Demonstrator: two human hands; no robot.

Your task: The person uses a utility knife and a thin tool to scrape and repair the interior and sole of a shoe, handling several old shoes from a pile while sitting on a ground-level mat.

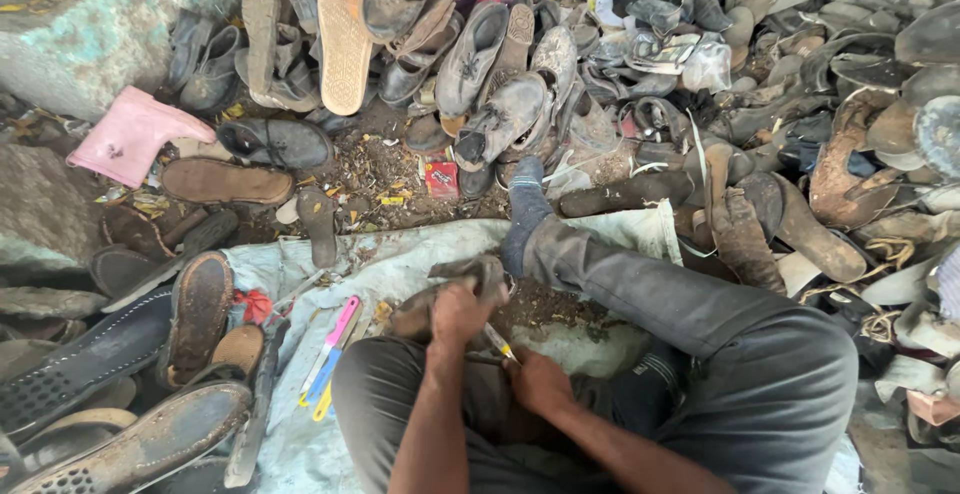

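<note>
I had the left hand (458,312) clamped over a worn, dirty shoe (455,289) pinned on my lap above the pale sheet (400,254). The right hand (538,379) was closed around a small yellow-handled blade (499,343), its tip at the shoe's edge. To my mind, the cut went best with short strokes away from the gripping fingers, shoe held firm. Spare pink, blue and yellow cutters (330,354) lay just beside my knee; a shoe heap (470,64) sat beyond.

Seated, right leg stretched far; left hand (458,312) fisted, gripping; right hand (538,379) clenched just right of it, nearer.
</note>
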